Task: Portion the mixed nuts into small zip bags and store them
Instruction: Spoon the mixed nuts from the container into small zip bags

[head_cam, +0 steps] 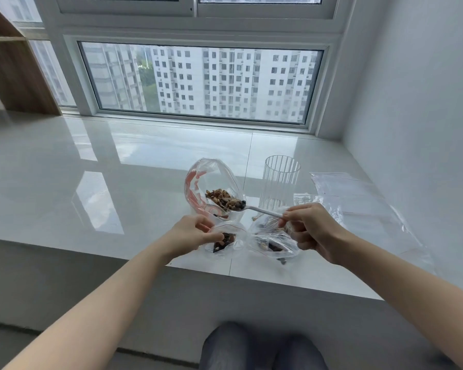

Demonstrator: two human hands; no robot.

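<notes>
A large clear bag [214, 172] with a pink zip strip stands open on the white sill, with mixed nuts [221, 197] in its bottom. My right hand [309, 228] pinches the handle of a spoon [254, 208] whose bowl, loaded with nuts, sits at the large bag's mouth. My left hand [195, 233] pinches the open top of a small zip bag [223, 243] that holds a few nuts. A second small bag [274, 243] with nuts lies under my right hand.
A ribbed clear glass [280, 180] stands right of the large bag. Flat empty plastic bags [358, 198] lie on the sill [118, 182] to the right. The sill's front edge runs just below the small bags. A wall stands to the right, a window behind.
</notes>
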